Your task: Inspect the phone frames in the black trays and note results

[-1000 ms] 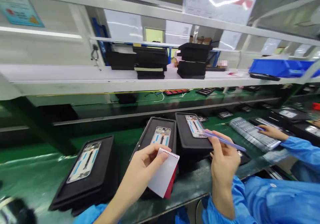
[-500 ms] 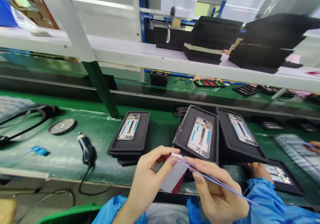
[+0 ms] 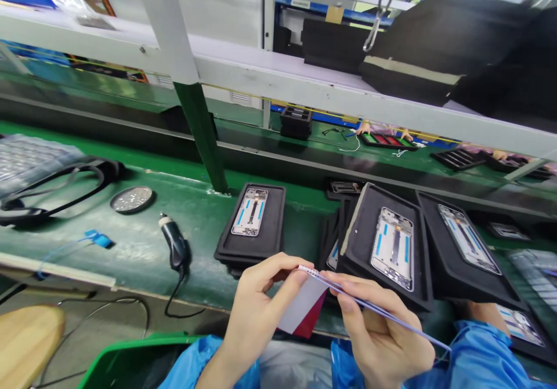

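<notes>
My left hand (image 3: 261,311) pinches the top edge of a small white-and-red notepad-like piece (image 3: 300,308), which has a row of small holes along that edge. Close beside it, my right hand (image 3: 383,334) holds a thin lavender strand (image 3: 437,341) between thumb and fingers. The strand's near end meets the holed edge; whether it passes through a hole I cannot tell. Beyond my hands, a phone frame (image 3: 250,212) lies in a black tray (image 3: 273,235). Another phone frame (image 3: 394,247) sits in a tilted black tray (image 3: 357,238) to the right.
On the left of the green bench are a corded electric screwdriver (image 3: 174,244), a round dish of small parts (image 3: 131,199) and a blue clip (image 3: 99,238). A green bin (image 3: 104,360) stands below. At right, another person's blue sleeve (image 3: 483,348) reaches in. A white shelf (image 3: 243,82) crosses above.
The head view has turned right-to-left across the scene: bench items appear shifted right, and the shelf appears higher. Both hands keep nearly the same pose on the notepad-like piece and strand.
</notes>
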